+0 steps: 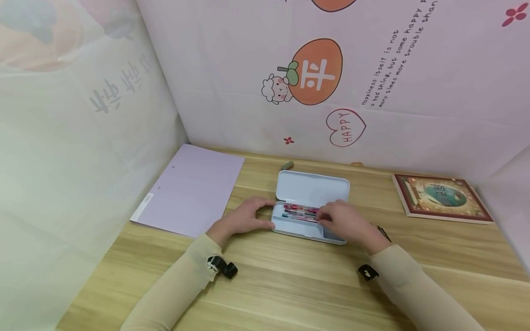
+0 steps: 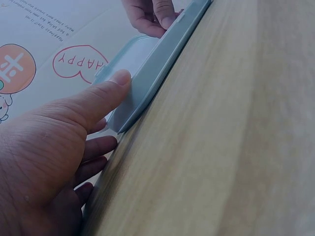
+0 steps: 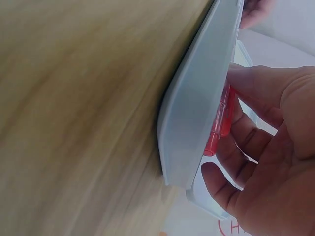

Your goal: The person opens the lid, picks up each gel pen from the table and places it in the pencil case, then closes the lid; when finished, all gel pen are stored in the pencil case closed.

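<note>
A pale blue pencil case lies with its lid folded back in the head view. Several pens, some with red parts, rest in its long rear compartment. At the case's left end, my left hand holds it, thumb at the front corner and fingers towards the back. My right hand reaches into the right side and pinches pens; in the right wrist view, red pen ends show between thumb and fingers. How many pens it holds is hidden.
A lilac sheet or folder lies on the wooden table to the left. On the right sits a book. A small grey-green block is behind the lid. A black pen-like item is partly hidden by my right wrist.
</note>
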`<state>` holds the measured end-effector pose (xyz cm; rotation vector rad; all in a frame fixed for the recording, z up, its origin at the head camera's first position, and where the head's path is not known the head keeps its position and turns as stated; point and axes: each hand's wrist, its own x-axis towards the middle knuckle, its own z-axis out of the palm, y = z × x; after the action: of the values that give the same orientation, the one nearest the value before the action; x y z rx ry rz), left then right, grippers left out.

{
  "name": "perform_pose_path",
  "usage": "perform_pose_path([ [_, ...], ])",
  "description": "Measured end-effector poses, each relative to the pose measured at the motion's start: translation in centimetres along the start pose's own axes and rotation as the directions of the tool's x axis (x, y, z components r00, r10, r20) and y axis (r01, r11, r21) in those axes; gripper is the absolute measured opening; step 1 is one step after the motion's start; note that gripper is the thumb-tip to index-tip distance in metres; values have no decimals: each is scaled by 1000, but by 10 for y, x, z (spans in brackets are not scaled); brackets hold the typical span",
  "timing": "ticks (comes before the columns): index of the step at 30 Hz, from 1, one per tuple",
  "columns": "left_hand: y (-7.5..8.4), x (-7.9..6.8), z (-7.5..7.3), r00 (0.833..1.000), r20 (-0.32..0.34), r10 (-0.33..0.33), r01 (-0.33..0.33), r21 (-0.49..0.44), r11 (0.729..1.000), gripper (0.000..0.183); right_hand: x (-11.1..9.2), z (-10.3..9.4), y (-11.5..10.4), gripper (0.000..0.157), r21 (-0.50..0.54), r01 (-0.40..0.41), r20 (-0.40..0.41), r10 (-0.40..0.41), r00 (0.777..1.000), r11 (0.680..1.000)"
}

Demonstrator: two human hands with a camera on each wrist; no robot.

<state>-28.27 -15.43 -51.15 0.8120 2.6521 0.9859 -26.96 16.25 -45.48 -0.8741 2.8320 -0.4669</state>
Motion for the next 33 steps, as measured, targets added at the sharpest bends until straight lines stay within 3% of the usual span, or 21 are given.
perform_pose_path([
  [17,3,1,-1,1000,-2,7,-7,2,1000,73,13,5,-9,7,55,-72,35,70,997,996],
  [25,2,1,0,1000,2,14,-14,13,1000,73,21,4,-11,12,132,-172,92,160,983,976],
  [33,1,0,-1,1000,0,8,-8,-1,1000,72,28,1,-12,14,166,-194,128,174,976,967],
])
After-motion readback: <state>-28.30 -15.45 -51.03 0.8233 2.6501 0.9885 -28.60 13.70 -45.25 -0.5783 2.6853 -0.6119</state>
